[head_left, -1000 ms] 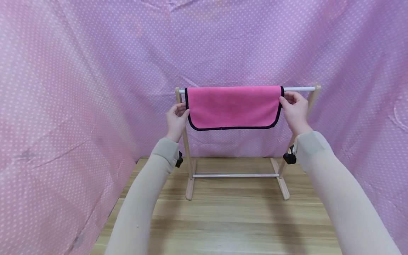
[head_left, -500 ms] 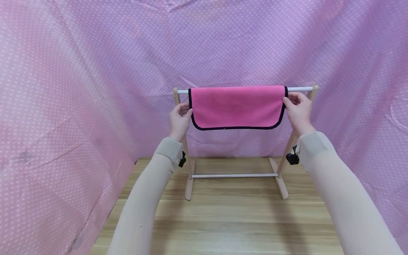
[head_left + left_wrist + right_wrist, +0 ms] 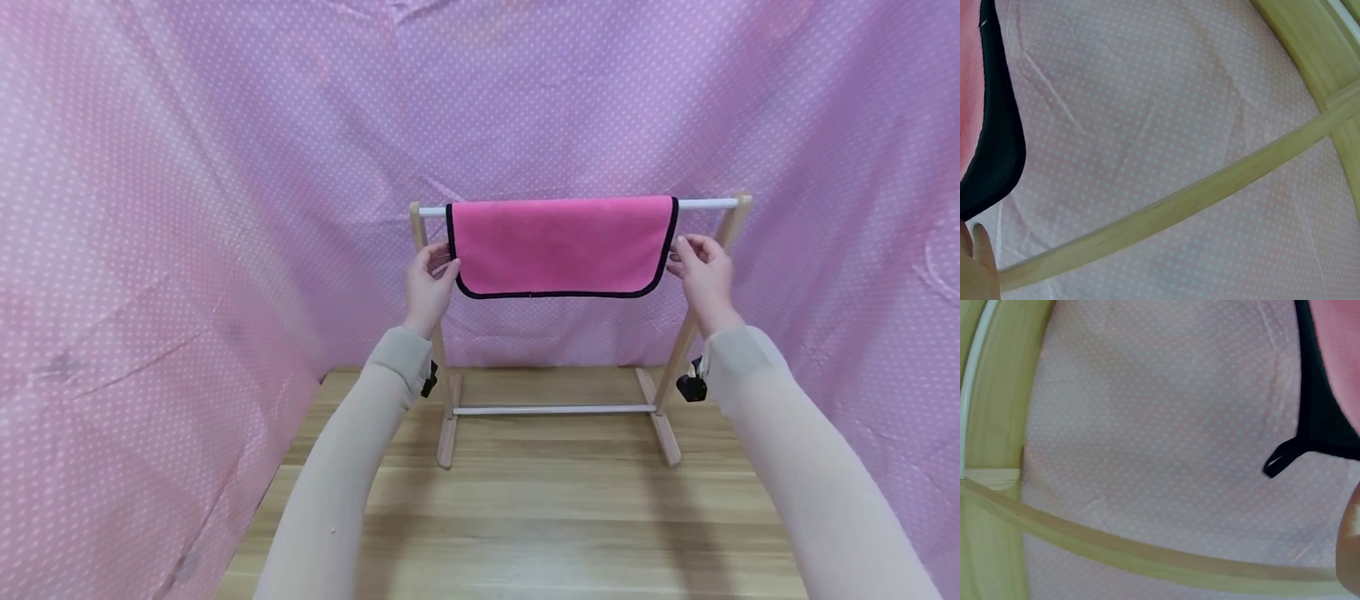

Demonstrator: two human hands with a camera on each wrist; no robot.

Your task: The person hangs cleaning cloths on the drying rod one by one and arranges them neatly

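Observation:
A pink cloth with a black border hangs flat over the white top bar of a wooden rack. My left hand is at its left edge, thumb tip against the border; whether it pinches the edge I cannot tell. In the left wrist view, fingertips show just below the cloth's corner. Beside the right edge, slightly apart from it in the head view, my right hand has its fingers loosely bent and holds nothing. A small black loop sticks out from the cloth's corner in the right wrist view.
Wooden uprights and feet carry the rack on a wood-grain table. A white lower bar joins them. Pink dotted fabric closes off the back and sides.
My right hand has let go of the cloth's right edge and dropped a little. The left hand has slid slightly down its edge. The cloth has shifted slightly right along the bar.

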